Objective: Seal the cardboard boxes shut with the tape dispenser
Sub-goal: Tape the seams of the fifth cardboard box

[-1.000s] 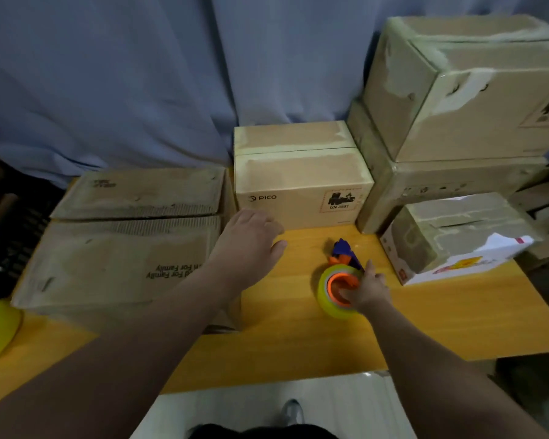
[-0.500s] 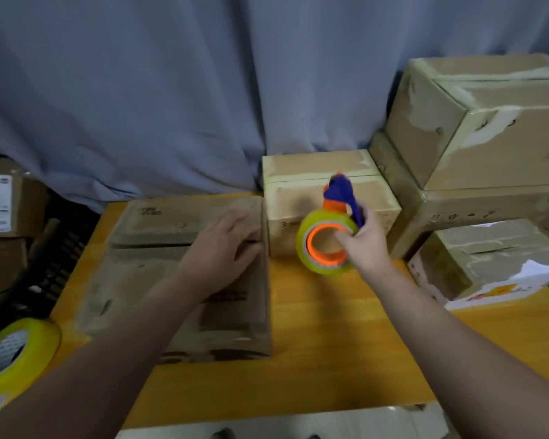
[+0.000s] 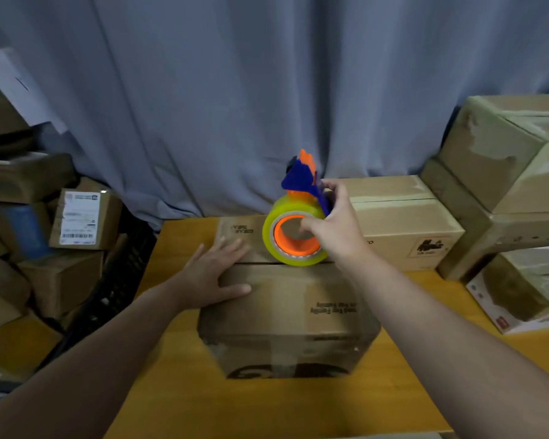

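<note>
- My right hand point(image 3: 336, 231) is curled round the tape dispenser point(image 3: 268, 231). The thumb hooks into the orange core and the fingers wrap over the blue guard above the roll.
- The dispenser stands upright with its blue-and-orange head pointing up toward the grey-blue curtain point(image 3: 203, 90). Its yellow-green roll is low at the seam between the two top flaps of the cardboard box point(image 3: 282, 308). I cannot tell whether the roll actually touches the cardboard.
- My left hand point(image 3: 210, 277) lies flat and palm down on the left part of the box top, holding nothing. Its fingers are straight and spread, reaching across the seam onto the far flap, and the thumb lies on the near flap.
- The box sits mid-bench point(image 3: 178, 391) with its flaps down. Two lines of print run upside down on the near flap, too blurred for me to read with certainty. A short mark on the far flap is no clearer.
- Just behind it to the right, a plain box point(image 3: 400, 223) shows a single "O" past my wrist. It also carries a small label with a black pictogram.
- Further right are stacked boxes point(image 3: 504, 172) patched with tape, and below them a white carton point(image 3: 520, 321) with red print.
- Left of the bench, a parcel point(image 3: 80, 220) carries a white shipping label with barcodes, but the text is too small to read.
</note>
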Motion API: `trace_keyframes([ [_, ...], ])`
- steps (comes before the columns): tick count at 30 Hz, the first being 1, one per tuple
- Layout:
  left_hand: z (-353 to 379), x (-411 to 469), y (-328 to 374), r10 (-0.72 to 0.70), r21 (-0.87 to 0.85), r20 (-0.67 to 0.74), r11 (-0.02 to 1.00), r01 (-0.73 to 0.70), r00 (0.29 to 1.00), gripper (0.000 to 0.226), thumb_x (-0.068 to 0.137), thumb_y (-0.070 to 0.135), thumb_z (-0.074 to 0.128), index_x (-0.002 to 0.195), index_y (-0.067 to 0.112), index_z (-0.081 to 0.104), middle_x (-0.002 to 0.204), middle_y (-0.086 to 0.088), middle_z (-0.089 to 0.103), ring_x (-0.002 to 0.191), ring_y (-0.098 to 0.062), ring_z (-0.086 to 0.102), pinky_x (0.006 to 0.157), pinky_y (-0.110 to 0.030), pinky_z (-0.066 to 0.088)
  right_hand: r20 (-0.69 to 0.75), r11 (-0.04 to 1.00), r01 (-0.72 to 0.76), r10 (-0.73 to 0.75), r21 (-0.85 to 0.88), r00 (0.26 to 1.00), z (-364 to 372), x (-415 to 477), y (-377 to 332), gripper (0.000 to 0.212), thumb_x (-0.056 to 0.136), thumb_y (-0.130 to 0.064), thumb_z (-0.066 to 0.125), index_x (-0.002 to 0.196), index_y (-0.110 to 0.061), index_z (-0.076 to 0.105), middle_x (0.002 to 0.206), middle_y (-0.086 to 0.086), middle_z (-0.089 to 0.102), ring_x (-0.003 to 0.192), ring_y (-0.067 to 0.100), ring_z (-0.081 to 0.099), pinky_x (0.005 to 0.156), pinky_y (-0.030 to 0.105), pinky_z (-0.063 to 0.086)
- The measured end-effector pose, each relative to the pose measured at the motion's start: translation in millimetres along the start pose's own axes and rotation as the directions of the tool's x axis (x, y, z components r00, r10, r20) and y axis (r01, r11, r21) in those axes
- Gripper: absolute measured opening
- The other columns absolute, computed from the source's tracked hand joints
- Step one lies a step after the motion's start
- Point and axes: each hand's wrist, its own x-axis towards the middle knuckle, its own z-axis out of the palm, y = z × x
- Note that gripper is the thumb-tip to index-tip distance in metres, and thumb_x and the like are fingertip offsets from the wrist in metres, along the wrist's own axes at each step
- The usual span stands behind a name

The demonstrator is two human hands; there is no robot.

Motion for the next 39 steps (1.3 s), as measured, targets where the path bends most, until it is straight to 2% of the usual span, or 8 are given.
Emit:
trace_keyframes([
  [6,19,17,-11,-0.010,-0.260,-0.140,0.965,-0.027,0.990,0.081,0.083,0.060,0.058,0.151,0.028,0.026,0.157,0.015,0.008,0.144,-0.003,-0.005,0.117,-0.029,0.003,0.136,0.995,0.045,-0.032,-0.093,0.990,15,-4,4,0.066,0.053,-0.012,0.071,0.105,-0.040,0.043,0.111,-0.006,0.056,0.104,0.014,0.057,0.085,0.029,0.051],
  [9,19,17,-11,-0.012,-0.257,-0.137,0.966,-0.024,0.991,0.074,0.087,0.057,0.056,0.149,0.026,0.030,0.158,0.012,0.013,0.146,-0.006,-0.001,0.114,-0.026,0.003,0.224,0.988,0.062,-0.029,-0.143,0.974,15,-9,2,0.066,0.059,-0.005,0.071,0.112,-0.033,0.044,0.107,-0.008,0.060,0.093,0.007,0.060,0.077,0.019,0.050],
  [12,-2,11,3,-0.091,-0.321,-0.135,0.946,0.043,0.987,0.058,0.099,0.054,0.031,0.144,0.020,0.040,0.152,0.003,0.034,0.144,-0.013,0.020,0.117,-0.033,0.010,0.258,0.982,0.080,-0.034,-0.169,0.965,17,-11,0,0.065,0.058,-0.007,0.067,0.112,-0.036,0.048,0.102,-0.010,0.064,0.083,0.001,0.063,0.072,0.019,0.051],
  [15,-45,6,38,-0.353,-0.867,-0.127,0.493,0.069,0.927,0.061,0.098,0.055,0.020,0.112,0.013,0.062,0.106,0.001,0.066,0.107,-0.018,0.060,0.086,-0.025,0.045,0.264,0.972,0.115,-0.058,-0.206,0.963,21,-13,-1,0.064,0.060,-0.003,0.067,0.108,-0.041,0.049,0.100,-0.010,0.065,0.084,0.005,0.063,0.075,0.024,0.052],
  [17,-69,6,51,-0.365,-0.942,-0.054,0.327,0.074,0.929,0.062,0.093,0.063,0.019,0.092,0.017,0.061,0.089,-0.001,0.066,0.090,-0.019,0.065,0.076,-0.028,0.052,0.257,0.965,0.126,-0.065,-0.228,0.964,23,-15,-3,0.063,0.058,-0.007,0.066,0.109,-0.041,0.048,0.100,-0.009,0.064,0.083,0.004,0.062,0.073,0.020,0.050],
  [21,-85,3,55,-0.247,-0.938,0.074,0.312,0.152,0.966,0.057,0.086,0.065,0.043,0.098,0.012,0.060,0.095,-0.007,0.070,0.087,-0.022,0.070,0.072,-0.029,0.058,0.249,0.964,0.122,-0.062,-0.235,0.966,25,-17,-4,0.062,0.057,-0.010,0.065,0.107,-0.042,0.047,0.101,-0.009,0.063,0.083,0.002,0.061,0.073,0.018,0.048],
  [30,-89,6,43,-0.263,-0.966,0.069,0.221,0.130,0.962,0.008,0.092,0.011,0.060,0.087,0.007,0.063,0.078,-0.009,0.067,0.059,-0.012,0.063,0.054,-0.017,0.053,0.286,0.962,0.134,-0.062,-0.238,0.956,24,-18,-5,0.066,0.060,-0.010,0.065,0.118,-0.035,0.043,0.105,-0.006,0.061,0.088,-0.001,0.061,0.074,0.015,0.048],
  [39,-106,6,48,-0.223,-0.954,0.167,0.211,0.215,0.960,0.038,0.089,0.040,0.060,0.098,0.002,0.060,0.092,-0.014,0.068,0.079,-0.019,0.069,0.061,-0.022,0.058,0.310,0.954,0.147,-0.061,-0.262,0.949,23,-17,-6,0.069,0.061,-0.012,0.064,0.122,-0.035,0.040,0.104,-0.016,0.059,0.086,-0.006,0.060,0.072,0.010,0.046],
])
